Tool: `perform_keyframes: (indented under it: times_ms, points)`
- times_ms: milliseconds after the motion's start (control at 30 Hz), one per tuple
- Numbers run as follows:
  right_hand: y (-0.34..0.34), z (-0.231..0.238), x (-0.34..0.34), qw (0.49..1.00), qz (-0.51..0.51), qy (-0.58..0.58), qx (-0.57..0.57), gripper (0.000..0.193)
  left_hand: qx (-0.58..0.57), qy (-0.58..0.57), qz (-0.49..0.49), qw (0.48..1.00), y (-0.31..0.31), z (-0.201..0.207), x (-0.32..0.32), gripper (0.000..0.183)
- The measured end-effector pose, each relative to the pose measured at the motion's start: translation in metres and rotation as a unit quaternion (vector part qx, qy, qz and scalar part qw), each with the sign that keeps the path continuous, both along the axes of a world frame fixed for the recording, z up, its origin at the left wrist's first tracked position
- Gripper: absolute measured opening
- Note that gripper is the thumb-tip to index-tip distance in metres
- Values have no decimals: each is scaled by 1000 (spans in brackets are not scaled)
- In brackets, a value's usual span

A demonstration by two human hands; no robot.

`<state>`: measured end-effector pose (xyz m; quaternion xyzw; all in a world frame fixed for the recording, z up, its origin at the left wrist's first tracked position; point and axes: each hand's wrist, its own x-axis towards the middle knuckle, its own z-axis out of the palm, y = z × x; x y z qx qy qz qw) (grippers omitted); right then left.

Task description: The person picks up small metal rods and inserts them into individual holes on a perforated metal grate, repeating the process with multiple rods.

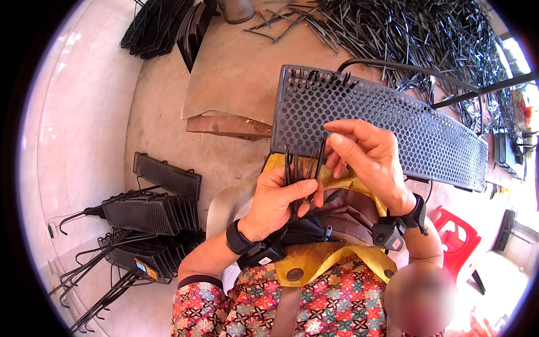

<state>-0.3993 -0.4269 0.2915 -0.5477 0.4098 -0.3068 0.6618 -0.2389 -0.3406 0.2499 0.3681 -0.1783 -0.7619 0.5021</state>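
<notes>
My left hand (282, 194) is closed round a bunch of thin black strips (296, 168), which stand up between thumb and fingers. My right hand (368, 154) is just to the right, its thumb and forefinger pinched at the upper end of one strip; the other fingers are loosely curled. Beyond both hands lies a long black perforated panel (387, 129) with rows of round holes, slanting away to the right. Short black strip ends (323, 77) stick up from holes near its far left corner. Each wrist wears a black strap with a small device.
A big heap of black strips (393, 33) covers the back right, beside a brown board (230, 73). Stacked black perforated panels with hooked rods (146, 216) stand at left. More black panels (154, 28) lean at the back left. A red plastic stool (457, 238) is at right.
</notes>
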Motion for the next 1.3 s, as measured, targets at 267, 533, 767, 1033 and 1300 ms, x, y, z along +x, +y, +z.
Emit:
perform_keyframes:
  times_ms: [267,533,767,1033,1300]
  points:
    - [14,-1,1,990,-53,55,-118,13,-5,16,-8,1000,3,-6,2,20]
    - [19,-8,1,994,-59,45,-78,21,-4,-8,-8,1000,1,-5,1,21]
    - [20,17,-19,819,34,164,-549,20,35,54,45,997,1,-1,5,18]
    - [35,-27,-10,728,178,104,-654,37,44,41,58,997,0,-10,2,18]
    - [28,-16,-4,974,-53,82,-205,27,-29,53,35,998,4,-8,0,19]
